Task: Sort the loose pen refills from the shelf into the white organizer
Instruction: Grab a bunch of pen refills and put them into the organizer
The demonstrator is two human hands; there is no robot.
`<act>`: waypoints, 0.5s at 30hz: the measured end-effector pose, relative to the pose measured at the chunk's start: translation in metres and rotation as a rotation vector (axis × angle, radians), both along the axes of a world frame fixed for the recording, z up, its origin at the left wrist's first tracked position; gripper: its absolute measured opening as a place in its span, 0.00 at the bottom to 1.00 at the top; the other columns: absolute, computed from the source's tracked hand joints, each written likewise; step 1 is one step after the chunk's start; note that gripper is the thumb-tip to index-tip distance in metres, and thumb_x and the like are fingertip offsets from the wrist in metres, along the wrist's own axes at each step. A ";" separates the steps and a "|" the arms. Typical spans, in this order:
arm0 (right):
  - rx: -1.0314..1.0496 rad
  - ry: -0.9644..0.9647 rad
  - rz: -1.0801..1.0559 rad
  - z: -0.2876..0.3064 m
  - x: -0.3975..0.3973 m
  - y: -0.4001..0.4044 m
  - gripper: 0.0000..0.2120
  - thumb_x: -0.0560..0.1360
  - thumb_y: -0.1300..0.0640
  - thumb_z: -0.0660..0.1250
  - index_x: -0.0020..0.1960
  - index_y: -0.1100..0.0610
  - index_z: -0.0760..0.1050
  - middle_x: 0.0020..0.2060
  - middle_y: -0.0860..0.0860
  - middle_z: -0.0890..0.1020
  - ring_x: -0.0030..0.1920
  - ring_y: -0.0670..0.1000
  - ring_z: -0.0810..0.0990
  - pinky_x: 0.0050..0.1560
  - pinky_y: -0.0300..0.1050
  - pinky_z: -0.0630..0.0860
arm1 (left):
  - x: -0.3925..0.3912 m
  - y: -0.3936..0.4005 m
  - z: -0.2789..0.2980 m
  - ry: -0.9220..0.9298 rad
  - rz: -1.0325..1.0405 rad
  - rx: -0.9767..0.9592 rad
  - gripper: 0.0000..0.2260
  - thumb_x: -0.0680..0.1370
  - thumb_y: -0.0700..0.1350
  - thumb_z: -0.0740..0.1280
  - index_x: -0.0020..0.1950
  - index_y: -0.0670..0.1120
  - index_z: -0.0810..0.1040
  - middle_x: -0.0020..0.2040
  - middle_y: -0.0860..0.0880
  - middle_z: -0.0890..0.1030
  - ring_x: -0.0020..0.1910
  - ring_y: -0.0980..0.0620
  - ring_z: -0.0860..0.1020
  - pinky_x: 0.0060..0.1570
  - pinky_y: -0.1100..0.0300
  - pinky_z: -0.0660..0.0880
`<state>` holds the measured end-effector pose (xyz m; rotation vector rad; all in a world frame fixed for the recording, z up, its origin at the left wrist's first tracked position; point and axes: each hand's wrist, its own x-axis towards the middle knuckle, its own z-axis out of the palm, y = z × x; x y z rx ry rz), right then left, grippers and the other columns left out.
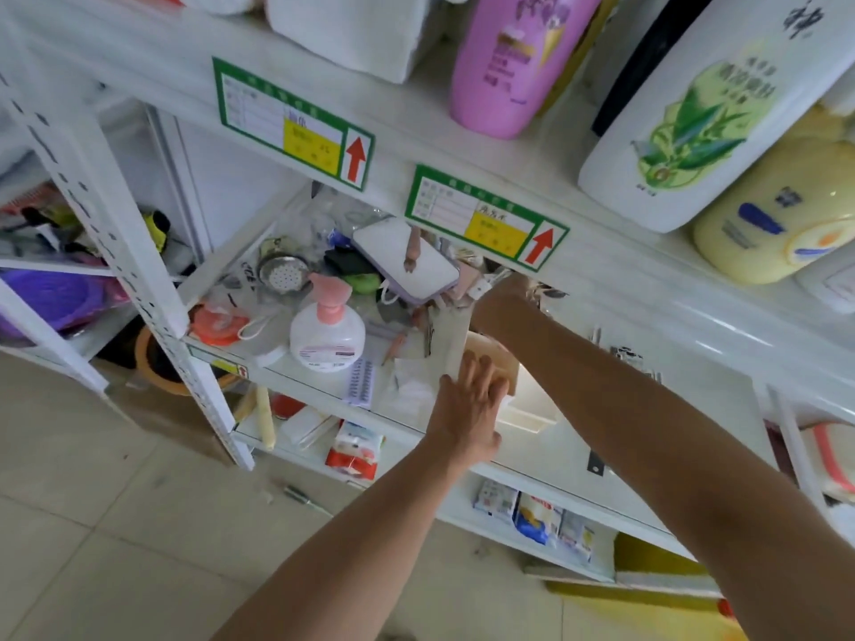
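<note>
White organizer (523, 416) sits at the shelf (601, 437) edge. Left hand (467, 404), open, steadies it. Right hand (502, 293) reaches deep into clutter; grip cannot be told.

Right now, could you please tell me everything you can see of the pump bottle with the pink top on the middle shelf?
The pump bottle is squat and round, of translucent whitish plastic, with a pink pump head and collar whose nozzle points left. A white label with a dark strip of print runs across its lower front. It stands upright near the shelf's front edge, left of the left hand, which does not touch it. A white cord loop lies just to its left. Its fill level cannot be told.
</note>
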<state>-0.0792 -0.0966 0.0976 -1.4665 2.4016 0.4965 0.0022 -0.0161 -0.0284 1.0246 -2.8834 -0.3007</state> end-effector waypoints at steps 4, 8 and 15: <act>-0.167 -0.283 -0.012 0.024 -0.013 0.008 0.33 0.78 0.56 0.72 0.77 0.65 0.62 0.70 0.61 0.70 0.70 0.60 0.69 0.63 0.25 0.60 | 0.003 -0.001 0.000 0.005 -0.013 -0.020 0.31 0.74 0.58 0.69 0.70 0.46 0.62 0.77 0.39 0.61 0.78 0.36 0.59 0.56 0.47 0.74; -0.664 -0.360 -0.320 -0.005 -0.034 0.040 0.19 0.85 0.55 0.59 0.69 0.67 0.73 0.63 0.57 0.78 0.62 0.56 0.77 0.34 0.18 0.66 | 0.005 -0.001 0.001 -0.005 -0.019 -0.037 0.31 0.74 0.58 0.69 0.70 0.46 0.62 0.76 0.39 0.62 0.78 0.35 0.59 0.56 0.47 0.75; -0.815 -0.724 -0.483 -0.036 -0.035 0.036 0.19 0.86 0.53 0.56 0.72 0.61 0.72 0.69 0.57 0.75 0.69 0.56 0.72 0.56 0.35 0.68 | 0.001 0.000 -0.005 -0.017 -0.025 -0.036 0.29 0.75 0.55 0.68 0.71 0.48 0.63 0.77 0.41 0.62 0.78 0.36 0.61 0.55 0.50 0.76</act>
